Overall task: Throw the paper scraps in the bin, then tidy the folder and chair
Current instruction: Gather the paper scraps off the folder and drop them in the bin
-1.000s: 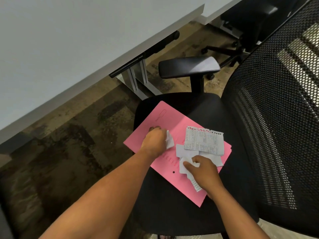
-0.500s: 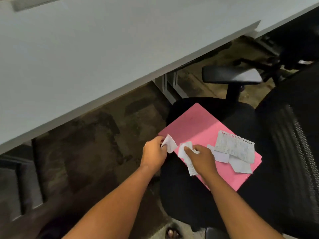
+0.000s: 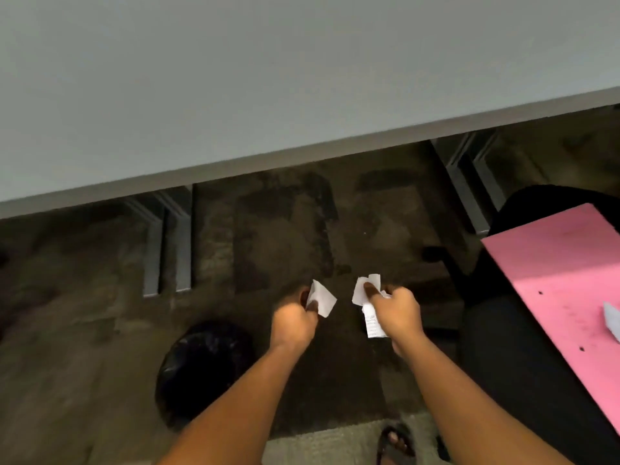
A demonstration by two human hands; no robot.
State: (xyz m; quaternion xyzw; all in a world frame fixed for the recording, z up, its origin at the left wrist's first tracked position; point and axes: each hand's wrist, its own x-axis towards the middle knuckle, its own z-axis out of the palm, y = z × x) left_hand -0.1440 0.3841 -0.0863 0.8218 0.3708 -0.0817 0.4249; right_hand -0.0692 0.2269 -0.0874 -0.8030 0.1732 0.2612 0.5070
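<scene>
My left hand (image 3: 295,318) pinches a small white paper scrap (image 3: 322,298) over the dark carpet. Just to its right, my right hand (image 3: 397,312) grips several white scraps (image 3: 369,297), one a printed strip hanging down. A round bin (image 3: 204,367) lined with a black bag stands on the floor, below and left of my left hand. At the right edge the pink folder (image 3: 563,273) lies on the black chair seat (image 3: 503,357), with one more white scrap (image 3: 612,318) on it, cut off by the frame.
A grey desk top (image 3: 268,95) fills the upper half, its edge running above the hands. Grey desk legs (image 3: 167,243) stand at the left and another leg (image 3: 469,182) at the right. A sandalled foot (image 3: 396,443) shows on a light mat at the bottom.
Both hands lifted scraps off the folder and swung left, away from the chair. The view turned left, bringing the bin into sight and pushing the folder to the right edge.
</scene>
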